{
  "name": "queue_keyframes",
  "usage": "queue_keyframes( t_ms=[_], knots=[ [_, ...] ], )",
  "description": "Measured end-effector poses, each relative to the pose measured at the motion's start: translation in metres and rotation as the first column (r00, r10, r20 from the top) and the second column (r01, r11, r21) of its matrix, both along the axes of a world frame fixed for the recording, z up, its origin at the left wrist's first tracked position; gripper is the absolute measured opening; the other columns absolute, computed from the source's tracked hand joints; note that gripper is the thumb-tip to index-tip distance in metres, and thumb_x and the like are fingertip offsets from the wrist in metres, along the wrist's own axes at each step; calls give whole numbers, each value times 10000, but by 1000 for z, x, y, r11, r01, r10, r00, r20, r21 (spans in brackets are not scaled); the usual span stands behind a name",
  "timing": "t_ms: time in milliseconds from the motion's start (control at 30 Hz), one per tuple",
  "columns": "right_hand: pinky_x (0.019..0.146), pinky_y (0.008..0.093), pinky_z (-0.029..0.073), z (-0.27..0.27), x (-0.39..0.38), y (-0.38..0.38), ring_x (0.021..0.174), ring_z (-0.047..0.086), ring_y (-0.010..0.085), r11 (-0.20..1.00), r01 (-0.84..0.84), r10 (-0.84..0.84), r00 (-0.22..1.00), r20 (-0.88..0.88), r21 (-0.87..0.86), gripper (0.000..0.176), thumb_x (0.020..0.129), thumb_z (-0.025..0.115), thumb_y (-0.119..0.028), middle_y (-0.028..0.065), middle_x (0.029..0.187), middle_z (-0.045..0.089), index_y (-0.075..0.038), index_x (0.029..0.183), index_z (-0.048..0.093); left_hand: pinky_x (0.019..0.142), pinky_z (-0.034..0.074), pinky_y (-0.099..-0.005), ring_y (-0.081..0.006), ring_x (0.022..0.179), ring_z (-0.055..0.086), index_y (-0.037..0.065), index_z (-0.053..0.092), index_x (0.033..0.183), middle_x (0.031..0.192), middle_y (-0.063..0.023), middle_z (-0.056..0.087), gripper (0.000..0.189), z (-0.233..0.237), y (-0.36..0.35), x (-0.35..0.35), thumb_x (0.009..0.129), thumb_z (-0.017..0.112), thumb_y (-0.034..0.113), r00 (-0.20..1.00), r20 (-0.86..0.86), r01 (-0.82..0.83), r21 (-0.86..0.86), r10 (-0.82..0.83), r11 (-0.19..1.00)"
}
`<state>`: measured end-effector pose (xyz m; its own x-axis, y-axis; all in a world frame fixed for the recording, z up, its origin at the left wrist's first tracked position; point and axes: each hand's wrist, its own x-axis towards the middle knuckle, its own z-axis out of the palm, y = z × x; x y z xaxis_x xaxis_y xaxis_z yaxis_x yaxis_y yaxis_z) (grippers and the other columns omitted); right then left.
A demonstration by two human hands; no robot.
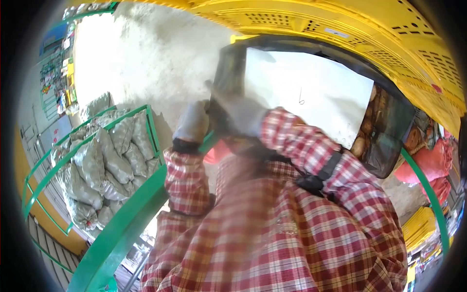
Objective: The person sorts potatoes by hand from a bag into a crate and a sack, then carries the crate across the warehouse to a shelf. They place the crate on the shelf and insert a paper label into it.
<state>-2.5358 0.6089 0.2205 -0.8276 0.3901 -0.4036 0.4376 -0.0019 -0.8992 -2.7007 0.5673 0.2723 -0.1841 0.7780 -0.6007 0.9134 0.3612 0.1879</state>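
Observation:
My left hand [193, 120], in a grey glove, is at the near left corner of a crate lined with black plastic [230, 65]. Its fingers seem curled at the dark liner edge, but blur hides what they hold. My right hand [241, 113], also gloved, is just right of it over the liner, with its fingers smeared by motion. A white sheet [304, 87] with a handwritten mark lies across the crate's top. Brown round produce [362, 138] shows beside the sheet's right edge.
Stacked yellow crates [384, 44] stand along the far side. A green-railed cart [153, 131] with filled grey sacks [109, 158] is at left. A green bar [121, 228] crosses the lower left. Red sacks [425, 163] and yellow items [419, 228] are at right.

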Motion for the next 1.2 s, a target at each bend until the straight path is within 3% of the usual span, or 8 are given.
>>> queue_keyframes(
  t_ms=[300,433,667,733,800,900,967,1200],
  knots=[
    [835,431,499,-47,-27,-9,959,644,343,986,165,-164,982,90,-5,352,864,577,-245,171,996,665,-94,1181,559,619,468,-336,-237,629,578,5,672,894,697,-147,607,133,-10,-13,-1,796,625,82,917,357,-163,-75,179,984],
    [784,427,498,-67,-19,-8,915,652,345,969,243,-247,963,111,43,273,897,520,-254,172,948,674,-72,1093,576,600,454,-333,-217,647,551,-21,633,866,705,-120,554,151,50,16,33,755,650,80,857,356,241,361,-372,901],
    [1023,398,409,-15,79,-13,1186,522,363,965,255,-262,947,-183,-61,848,845,688,-401,217,1287,518,-93,1495,241,727,466,-305,-257,859,583,-54,608,873,1032,-205,600,370,90,24,43,895,540,310,811,527,-212,671,-255,711],
    [1018,411,407,-11,155,-13,1145,533,368,867,486,-479,874,-83,107,846,826,720,-350,194,1272,520,-92,1490,264,699,457,-280,-205,807,551,-43,573,824,839,-132,568,183,82,30,42,874,524,125,890,71,212,810,-450,547],
    [808,303,518,-21,244,-16,986,582,196,324,943,-941,314,-124,-71,533,832,729,-130,128,1171,576,-59,1308,499,682,453,-272,-191,749,514,-56,551,944,801,-117,523,132,76,22,62,821,505,-55,958,146,-26,901,-247,433],
    [928,277,481,-25,413,-37,1029,609,185,110,864,-954,230,-191,491,395,863,624,48,102,1145,617,-36,1243,558,673,465,-274,-177,733,530,-58,580,1013,914,-127,553,158,74,29,44,888,482,-63,981,60,46,853,-186,519],
    [950,278,452,-40,496,-59,1036,603,182,-43,998,-993,-39,-115,37,392,874,601,50,95,1118,635,-39,1253,556,672,471,-275,-165,746,550,-58,587,1064,1005,-132,584,174,99,34,62,931,475,-46,982,24,118,704,-190,701],
    [818,340,482,-129,566,-70,894,632,259,867,426,-461,487,742,258,204,896,612,-129,118,988,667,-34,1076,620,961,482,-336,-232,1040,592,-29,545,1207,1246,-154,568,291,70,65,87,961,532,125,925,270,-145,901,-268,408]
  ],
)
